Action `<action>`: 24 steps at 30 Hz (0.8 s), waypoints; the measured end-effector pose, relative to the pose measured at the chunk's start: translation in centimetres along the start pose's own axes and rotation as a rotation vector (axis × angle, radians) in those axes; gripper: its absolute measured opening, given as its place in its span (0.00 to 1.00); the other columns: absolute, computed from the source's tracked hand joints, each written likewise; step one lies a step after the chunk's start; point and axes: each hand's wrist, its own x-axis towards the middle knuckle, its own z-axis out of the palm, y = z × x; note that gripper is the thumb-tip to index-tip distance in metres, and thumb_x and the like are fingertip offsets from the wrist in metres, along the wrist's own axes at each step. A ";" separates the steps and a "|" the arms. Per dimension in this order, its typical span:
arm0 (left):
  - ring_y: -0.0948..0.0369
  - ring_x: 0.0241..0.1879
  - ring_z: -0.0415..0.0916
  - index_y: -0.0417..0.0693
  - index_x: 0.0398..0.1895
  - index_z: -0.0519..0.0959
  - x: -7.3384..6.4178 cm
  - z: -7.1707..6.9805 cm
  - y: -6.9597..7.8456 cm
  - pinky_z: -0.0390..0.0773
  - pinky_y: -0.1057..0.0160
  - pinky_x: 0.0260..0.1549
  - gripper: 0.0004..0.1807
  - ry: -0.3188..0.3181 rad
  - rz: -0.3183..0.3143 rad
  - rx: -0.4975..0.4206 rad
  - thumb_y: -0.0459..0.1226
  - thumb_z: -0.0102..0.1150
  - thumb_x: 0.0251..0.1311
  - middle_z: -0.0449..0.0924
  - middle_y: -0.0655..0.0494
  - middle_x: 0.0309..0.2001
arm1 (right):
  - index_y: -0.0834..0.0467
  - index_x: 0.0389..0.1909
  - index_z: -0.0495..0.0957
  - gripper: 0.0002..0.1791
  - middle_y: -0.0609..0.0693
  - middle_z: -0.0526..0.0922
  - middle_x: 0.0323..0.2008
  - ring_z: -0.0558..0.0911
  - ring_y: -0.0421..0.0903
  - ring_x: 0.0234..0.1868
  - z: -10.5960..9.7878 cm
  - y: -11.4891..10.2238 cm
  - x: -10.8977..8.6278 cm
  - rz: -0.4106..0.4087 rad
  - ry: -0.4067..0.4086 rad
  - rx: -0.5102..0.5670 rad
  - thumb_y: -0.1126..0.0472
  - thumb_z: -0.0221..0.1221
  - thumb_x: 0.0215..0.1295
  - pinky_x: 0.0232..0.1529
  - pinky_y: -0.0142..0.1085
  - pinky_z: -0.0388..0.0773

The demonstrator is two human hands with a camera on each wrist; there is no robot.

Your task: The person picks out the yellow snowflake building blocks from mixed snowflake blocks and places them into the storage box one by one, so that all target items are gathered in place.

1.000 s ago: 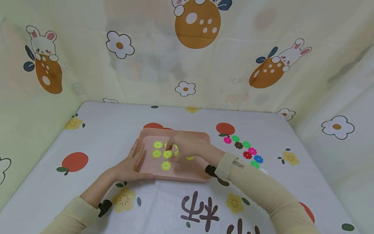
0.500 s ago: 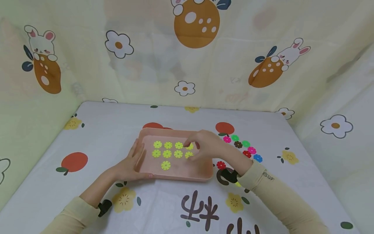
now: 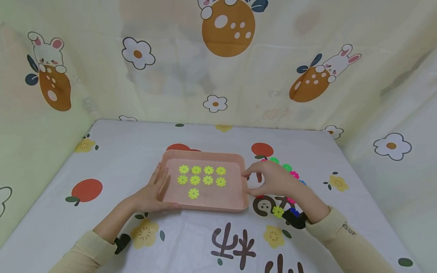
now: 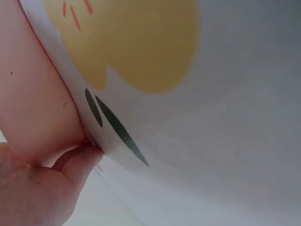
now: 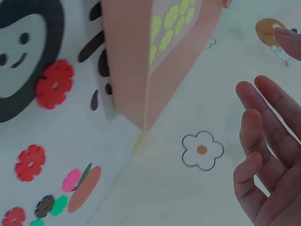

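A shallow pink tray (image 3: 232,197) lies on the table with several yellow flower-shaped plastic discs (image 3: 195,180) inside, two full rows and one disc alone below. My left hand (image 3: 153,193) rests against the tray's near left corner, its fingers straight along the left side and the thumb along the front edge. The left wrist view catches the thumb (image 4: 80,165) against the outer wall. Just beyond the tray's right edge is my right hand (image 3: 274,180), thumb and fingertips apart. In the right wrist view its fingers (image 5: 249,125) are loosely bent and hold nothing.
Right of the tray lie several loose flower discs: a yellow one (image 3: 278,211), a green one (image 3: 287,167), a pink one (image 3: 294,174) and a red one (image 5: 55,84) among them. My right arm partly covers them. A patterned curtain (image 3: 177,87) rises behind the table.
My right hand has moved right, from over the tray's middle to past its right edge, uncovering the yellow discs. The left hand and the tray have stayed in place.
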 end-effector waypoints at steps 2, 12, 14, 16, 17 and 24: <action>0.36 0.66 0.41 0.44 0.71 0.33 0.0 0.0 -0.1 0.61 0.37 0.53 0.66 0.001 0.000 0.005 0.66 0.61 0.40 0.17 0.45 0.70 | 0.54 0.42 0.81 0.20 0.42 0.81 0.37 0.73 0.41 0.27 0.1 0.5 -0.8 0.042 0.001 0.008 0.53 0.69 0.46 0.24 0.29 0.72; 0.36 0.66 0.40 0.44 0.71 0.34 0.1 0.2 -0.2 0.61 0.37 0.53 0.67 0.004 0.000 0.015 0.66 0.61 0.39 0.17 0.45 0.70 | 0.53 0.41 0.82 0.23 0.45 0.83 0.39 0.73 0.42 0.32 0.7 2.8 -4.4 0.172 0.058 0.039 0.49 0.72 0.42 0.26 0.31 0.74; 0.36 0.66 0.40 0.44 0.71 0.34 0.1 0.2 -0.1 0.62 0.37 0.52 0.66 0.002 0.002 0.016 0.66 0.61 0.39 0.17 0.45 0.70 | 0.54 0.41 0.82 0.24 0.46 0.83 0.38 0.73 0.43 0.31 1.0 3.3 -5.0 0.178 0.057 0.051 0.49 0.72 0.41 0.25 0.30 0.73; 0.36 0.66 0.40 0.43 0.71 0.34 0.2 0.2 -0.1 0.62 0.37 0.52 0.66 0.002 0.004 0.016 0.66 0.61 0.40 0.17 0.45 0.70 | 0.55 0.41 0.82 0.25 0.48 0.83 0.38 0.74 0.44 0.31 1.3 3.7 -5.6 0.185 0.053 0.057 0.49 0.72 0.40 0.24 0.30 0.73; 0.36 0.66 0.39 0.43 0.71 0.34 0.2 0.2 -0.1 0.62 0.37 0.52 0.66 0.002 0.006 0.017 0.66 0.61 0.40 0.17 0.45 0.70 | 0.56 0.40 0.81 0.25 0.48 0.83 0.38 0.74 0.44 0.31 1.5 3.8 -5.8 0.195 0.049 0.064 0.49 0.72 0.40 0.23 0.30 0.73; 0.37 0.67 0.38 0.43 0.71 0.34 0.1 0.1 0.0 0.61 0.37 0.52 0.66 -0.003 0.002 0.015 0.66 0.61 0.40 0.16 0.45 0.70 | 0.59 0.38 0.82 0.25 0.47 0.82 0.33 0.74 0.45 0.28 2.3 4.9 -7.2 0.240 0.037 0.076 0.52 0.74 0.38 0.21 0.29 0.70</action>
